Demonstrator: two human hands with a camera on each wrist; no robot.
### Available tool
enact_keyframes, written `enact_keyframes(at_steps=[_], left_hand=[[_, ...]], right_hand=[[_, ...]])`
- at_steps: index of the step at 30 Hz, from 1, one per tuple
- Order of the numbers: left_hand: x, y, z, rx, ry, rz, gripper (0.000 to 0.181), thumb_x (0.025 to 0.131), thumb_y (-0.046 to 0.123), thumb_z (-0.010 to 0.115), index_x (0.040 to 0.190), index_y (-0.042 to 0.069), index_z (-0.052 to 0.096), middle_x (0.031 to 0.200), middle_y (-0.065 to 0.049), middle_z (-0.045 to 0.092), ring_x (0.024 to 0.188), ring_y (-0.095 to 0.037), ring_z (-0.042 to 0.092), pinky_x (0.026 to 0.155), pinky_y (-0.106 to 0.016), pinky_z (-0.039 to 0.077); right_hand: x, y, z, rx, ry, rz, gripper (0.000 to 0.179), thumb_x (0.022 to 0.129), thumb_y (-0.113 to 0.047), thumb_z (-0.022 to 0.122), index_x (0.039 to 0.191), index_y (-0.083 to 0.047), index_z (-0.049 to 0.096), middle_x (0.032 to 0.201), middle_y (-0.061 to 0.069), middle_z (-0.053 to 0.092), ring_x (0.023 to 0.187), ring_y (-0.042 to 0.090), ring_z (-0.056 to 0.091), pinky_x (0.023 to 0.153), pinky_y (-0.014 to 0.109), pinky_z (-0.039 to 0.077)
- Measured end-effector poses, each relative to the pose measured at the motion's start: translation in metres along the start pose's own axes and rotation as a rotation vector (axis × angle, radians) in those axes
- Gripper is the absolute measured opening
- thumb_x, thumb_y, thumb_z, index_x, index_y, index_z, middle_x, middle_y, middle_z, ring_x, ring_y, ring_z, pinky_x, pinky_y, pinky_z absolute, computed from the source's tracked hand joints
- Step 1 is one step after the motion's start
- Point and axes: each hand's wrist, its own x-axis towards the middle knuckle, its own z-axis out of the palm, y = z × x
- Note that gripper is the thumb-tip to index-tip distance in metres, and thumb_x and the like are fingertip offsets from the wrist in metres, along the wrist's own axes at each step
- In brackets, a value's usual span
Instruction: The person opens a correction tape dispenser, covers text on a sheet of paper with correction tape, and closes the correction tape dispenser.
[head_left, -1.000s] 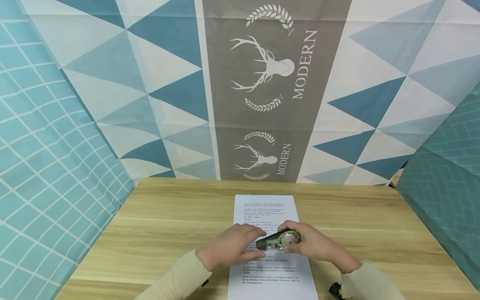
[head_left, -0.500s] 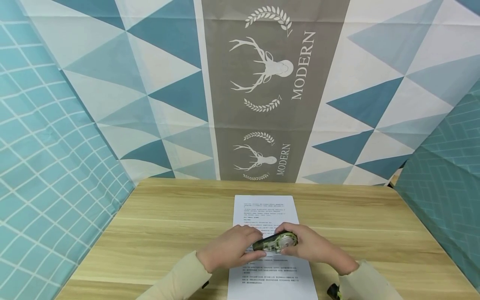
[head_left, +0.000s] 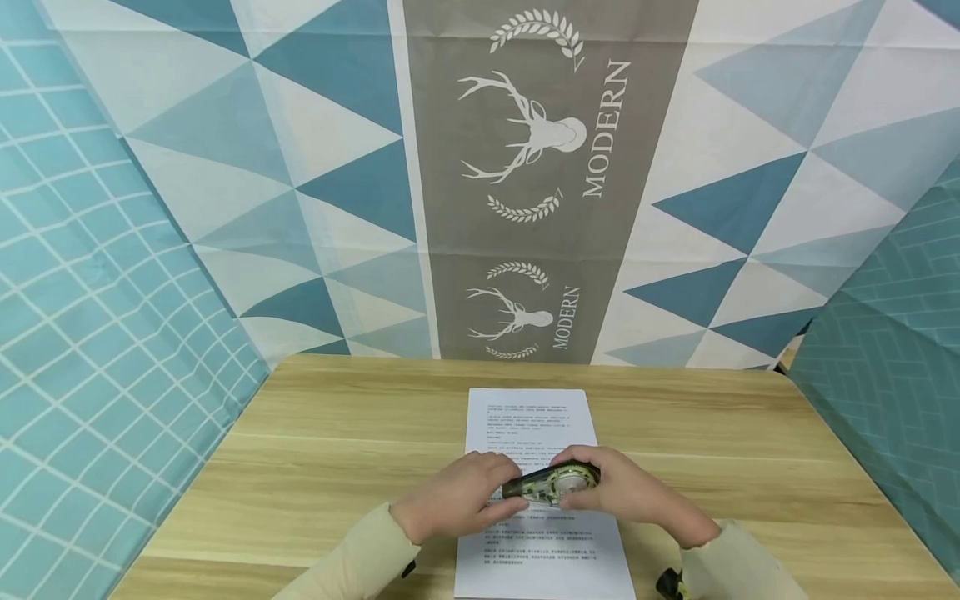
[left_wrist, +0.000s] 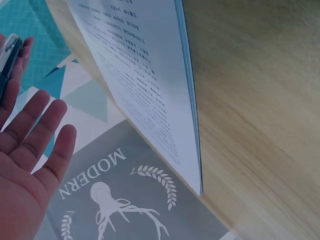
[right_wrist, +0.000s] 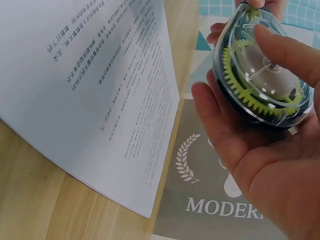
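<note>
My right hand holds a correction tape above the printed sheets. It has a clear shell, a dark edge and a yellow-green gear wheel, plain in the right wrist view, where the right thumb lies across the shell. My left hand pinches the narrow dark end of the tape between thumb and index finger. In the left wrist view the other fingers of the left hand spread outward, and only part of the correction tape shows at the edge.
Beneath the hands a stack of printed paper lies on the wooden table. A patterned cloth with deer heads hangs behind the table's far edge. Tile-patterned cloths flank both sides.
The correction tape has shifted slightly left, its narrow end now deeper between the left thumb and index finger. The paper has stayed put.
</note>
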Motion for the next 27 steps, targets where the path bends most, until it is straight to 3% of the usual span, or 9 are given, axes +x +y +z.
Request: enact_keyframes(at_steps=[10,17,23,27], left_hand=[[-0.001,-0.001,-0.003,-0.046,-0.040,-0.029,0.032,0.099,0.044,0.036,0.101,0.020,0.056,0.088,0.014,0.055,0.076,0.000,0.047,0.076,-0.019,0.044],[-0.001,0.001,-0.004,-0.053,-0.059,-0.029,0.029,0.100,0.038,0.038,0.110,0.017,0.055,0.095,0.012,0.057,0.080,0.000,0.049,0.080,-0.022,0.046],[-0.002,0.001,-0.004,-0.055,-0.068,-0.045,0.026,0.100,0.036,0.038,0.108,0.018,0.055,0.091,0.012,0.055,0.075,0.000,0.047,0.075,-0.021,0.045],[-0.006,-0.002,-0.005,-0.076,-0.054,-0.093,0.024,0.100,0.036,0.041,0.103,0.017,0.055,0.086,0.012,0.052,0.072,-0.001,0.045,0.070,-0.019,0.043]], right_hand=[[0.000,0.003,-0.002,0.057,-0.023,-0.030,0.032,0.083,-0.028,0.070,0.111,-0.017,0.062,0.108,0.006,0.061,0.086,0.008,0.057,0.072,0.021,0.048],[0.002,0.005,-0.003,0.089,-0.040,-0.048,0.032,0.084,-0.025,0.069,0.113,-0.015,0.061,0.109,0.008,0.061,0.087,0.007,0.058,0.073,0.021,0.049],[0.000,0.008,-0.004,0.099,-0.042,-0.047,0.033,0.085,-0.026,0.068,0.116,-0.015,0.061,0.110,0.009,0.062,0.087,0.008,0.059,0.073,0.022,0.050],[-0.006,0.014,-0.010,0.046,0.012,-0.030,0.036,0.084,-0.028,0.069,0.117,-0.014,0.061,0.110,0.010,0.062,0.088,0.007,0.058,0.072,0.022,0.049]])
